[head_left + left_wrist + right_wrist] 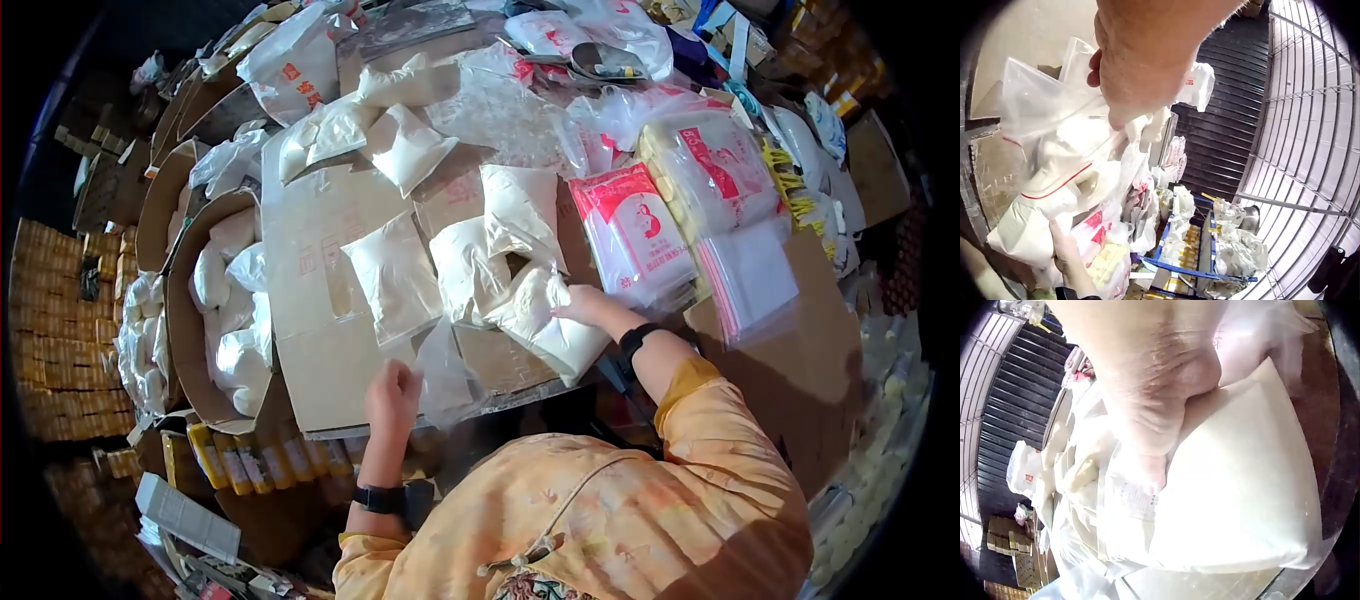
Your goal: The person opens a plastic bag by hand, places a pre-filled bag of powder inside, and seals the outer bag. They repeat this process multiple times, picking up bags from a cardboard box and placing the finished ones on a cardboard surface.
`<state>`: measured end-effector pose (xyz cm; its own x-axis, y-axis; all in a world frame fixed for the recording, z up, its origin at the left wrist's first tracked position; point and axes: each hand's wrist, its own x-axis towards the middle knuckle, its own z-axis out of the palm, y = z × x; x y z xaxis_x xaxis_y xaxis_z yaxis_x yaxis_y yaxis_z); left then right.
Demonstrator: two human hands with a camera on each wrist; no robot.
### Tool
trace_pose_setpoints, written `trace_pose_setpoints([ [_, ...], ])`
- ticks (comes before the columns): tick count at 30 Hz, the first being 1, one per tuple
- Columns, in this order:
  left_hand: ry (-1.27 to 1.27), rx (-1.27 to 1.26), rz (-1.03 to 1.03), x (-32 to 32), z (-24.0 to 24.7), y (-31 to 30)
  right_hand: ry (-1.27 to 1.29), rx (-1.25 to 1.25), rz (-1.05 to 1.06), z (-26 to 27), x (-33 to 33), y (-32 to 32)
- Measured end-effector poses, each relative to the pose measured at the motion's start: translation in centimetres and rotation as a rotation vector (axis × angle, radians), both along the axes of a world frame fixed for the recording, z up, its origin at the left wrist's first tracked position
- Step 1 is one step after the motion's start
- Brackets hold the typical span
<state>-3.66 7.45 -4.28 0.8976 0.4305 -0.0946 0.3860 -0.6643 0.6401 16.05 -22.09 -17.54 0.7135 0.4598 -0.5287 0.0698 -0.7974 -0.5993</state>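
My right hand (592, 306) grips the top of a plump clear bag of white powder (555, 340) at the table's near edge. In the right wrist view its thumb (1152, 475) lies on the bag, near a pale printed label (1132, 499). My left hand (392, 398) is curled at the near edge, pinching the side of an empty clear plastic bag (447, 372); its fingertips are mostly hidden. In the left wrist view, the clear bag (1030, 100) spreads beside the left hand (1144, 56). More filled bags (395, 277) lie just beyond.
Flat cardboard (315, 290) covers the table. On the right lie stacked red-and-white printed packs (635, 230) and a sheaf of flat clear bags (752, 275). A carton (185, 300) of filled bags stands at the left. At the back are a metal scoop (605, 60) and more powder bags (405, 150).
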Motion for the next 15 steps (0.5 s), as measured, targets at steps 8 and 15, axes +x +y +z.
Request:
trace_pose_setpoints([
  [8,-0.095,0.064,0.23,2.3,2.8,-2.1,-0.163,0.087,0.306,10.1,-5.5,-3.0],
  [15,-0.201,0.166,0.077,8.1,3.2,-5.6,0.174,0.8,-0.047,22.5,-7.4,-8.9],
])
